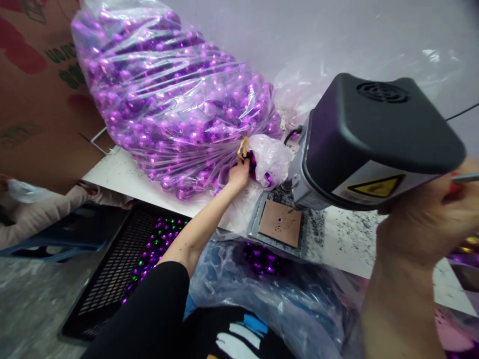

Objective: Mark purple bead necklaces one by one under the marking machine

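We had the bag (175,99) on the table (127,172), left of the machine (389,129) (a box (41,124) stood farther left); a crate (107,271) sat lower, before it.

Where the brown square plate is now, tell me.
In the head view, the brown square plate lies right of and below centre, below-right of the left hand and below-left of the black machine.

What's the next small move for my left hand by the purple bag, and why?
Perhaps draw out some dark beads: your left hand is at the mouth of the purple bag, while only specks show on the brown pad.
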`<state>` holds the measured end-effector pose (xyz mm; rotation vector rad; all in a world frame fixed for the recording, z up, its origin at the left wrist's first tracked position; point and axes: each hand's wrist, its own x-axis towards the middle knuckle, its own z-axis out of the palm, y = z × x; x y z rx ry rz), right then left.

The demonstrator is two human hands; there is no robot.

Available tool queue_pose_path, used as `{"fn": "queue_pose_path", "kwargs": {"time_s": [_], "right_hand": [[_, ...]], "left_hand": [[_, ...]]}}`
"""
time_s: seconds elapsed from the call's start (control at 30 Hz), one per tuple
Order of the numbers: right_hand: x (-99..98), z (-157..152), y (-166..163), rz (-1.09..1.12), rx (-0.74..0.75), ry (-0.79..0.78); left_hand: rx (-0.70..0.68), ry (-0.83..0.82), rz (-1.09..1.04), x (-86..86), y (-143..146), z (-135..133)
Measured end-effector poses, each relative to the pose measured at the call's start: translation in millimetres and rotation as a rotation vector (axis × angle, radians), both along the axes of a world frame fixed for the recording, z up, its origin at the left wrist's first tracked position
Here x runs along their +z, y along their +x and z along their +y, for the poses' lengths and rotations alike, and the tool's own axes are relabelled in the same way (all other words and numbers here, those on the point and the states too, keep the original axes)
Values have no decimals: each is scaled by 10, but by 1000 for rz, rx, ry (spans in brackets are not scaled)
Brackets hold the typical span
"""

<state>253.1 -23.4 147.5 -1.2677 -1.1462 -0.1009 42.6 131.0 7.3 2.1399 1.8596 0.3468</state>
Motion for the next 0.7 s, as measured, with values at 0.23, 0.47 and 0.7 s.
{"fn": "queue_pose_path", "kwargs": {"time_s": [0.23, 0.47, 0.7], "right_hand": [[-22, -13, 27, -25, -20, -27], [-120, 21, 101, 14, -6, 3], [-170, 14, 154, 32, -14, -40]], "left_hand": [[-118, -278, -956, 67, -387, -661], [-188, -1020, -1752, -27, -406, -1231], [-109, -1124, -1739, -70, -191, -1330]]}}
